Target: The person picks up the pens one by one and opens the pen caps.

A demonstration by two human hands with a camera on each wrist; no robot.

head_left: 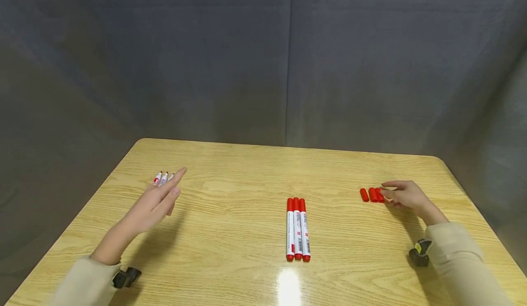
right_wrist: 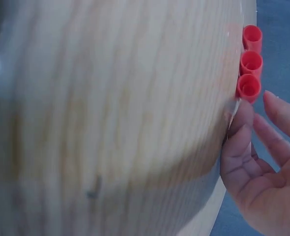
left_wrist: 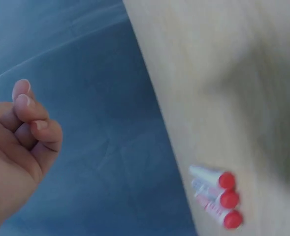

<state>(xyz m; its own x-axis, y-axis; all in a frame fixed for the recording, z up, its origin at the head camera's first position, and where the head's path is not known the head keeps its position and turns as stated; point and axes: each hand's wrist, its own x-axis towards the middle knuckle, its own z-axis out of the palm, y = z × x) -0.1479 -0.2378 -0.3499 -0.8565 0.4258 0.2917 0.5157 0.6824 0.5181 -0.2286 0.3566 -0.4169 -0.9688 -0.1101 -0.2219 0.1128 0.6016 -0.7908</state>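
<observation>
My left hand [head_left: 153, 207] hovers over the left side of the table, holding nothing. Its index finger is extended, while the left wrist view shows other fingers loosely bent. Just beyond it lie three white markers without caps [head_left: 157, 179], partly hidden by the hand; their red ends [left_wrist: 228, 199] face the left wrist camera. On the right, my right hand [head_left: 408, 196] is beside three red marker caps [head_left: 373, 195], its fingers slightly bent. In the right wrist view, the fingertips are right by the nearest cap [right_wrist: 248, 96]; whether they touch it I cannot tell.
Three capped red-and-white markers [head_left: 297, 233] lie side by side near the middle of the wooden table [head_left: 230, 182]. A dark grey curtain [head_left: 206, 68] hangs behind and around the table. A black wrist device shows at each sleeve.
</observation>
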